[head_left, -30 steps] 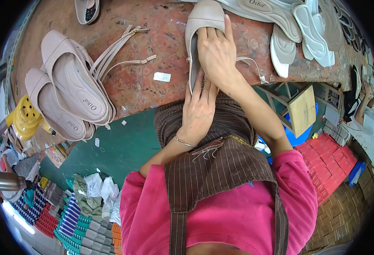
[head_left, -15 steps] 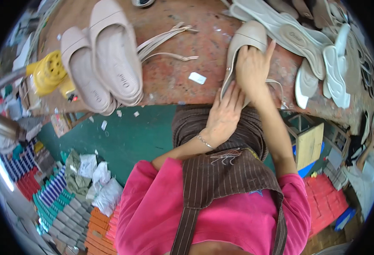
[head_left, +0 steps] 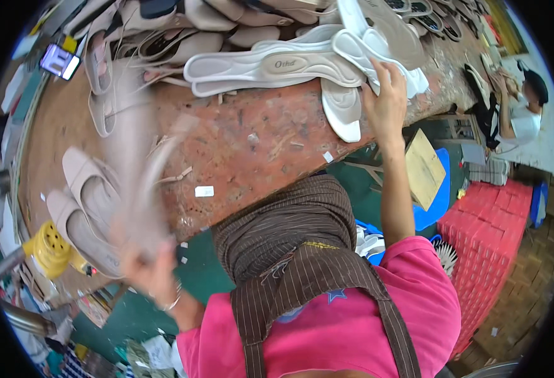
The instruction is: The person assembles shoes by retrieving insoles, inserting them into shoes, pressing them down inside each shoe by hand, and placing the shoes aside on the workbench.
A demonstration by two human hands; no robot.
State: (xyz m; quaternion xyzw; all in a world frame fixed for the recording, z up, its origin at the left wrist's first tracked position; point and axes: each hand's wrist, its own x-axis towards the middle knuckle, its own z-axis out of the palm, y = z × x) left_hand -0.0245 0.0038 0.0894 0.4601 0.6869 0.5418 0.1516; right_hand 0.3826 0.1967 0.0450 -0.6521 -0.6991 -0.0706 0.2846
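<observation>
Down at the left, I am seeing the left hand (head_left: 148,271) pinching the lower end of a beige shoe (head_left: 129,135); both are showing as smears, so I cannot tell how each finger is lying. The shoe is standing lengthwise in my view, over the left part of the worktop (head_left: 245,142), with a beige strap (head_left: 163,148) slanting along its right side. A bracelet (head_left: 175,297) is circling the left wrist.

The right hand (head_left: 387,101) is reaching across to the white insoles (head_left: 354,53), its fingers spreading and its thumb standing apart from them; I cannot tell whether they are pressing on anything. A shorter insole (head_left: 342,110) is lying just left of that hand, pointing toward the worktop's near edge.

Two more beige shoes (head_left: 91,192) are resting side by side at the far left, near a yellow perforated object (head_left: 50,247). A small white label (head_left: 204,191) is lying flat near the near edge, right of the blurred shoe. Further back, I am seeing more shoes (head_left: 208,16) crowding together, and a phone (head_left: 60,62) is glowing at the left corner. A co-worker (head_left: 522,120) is sitting off to the right, well apart.
</observation>
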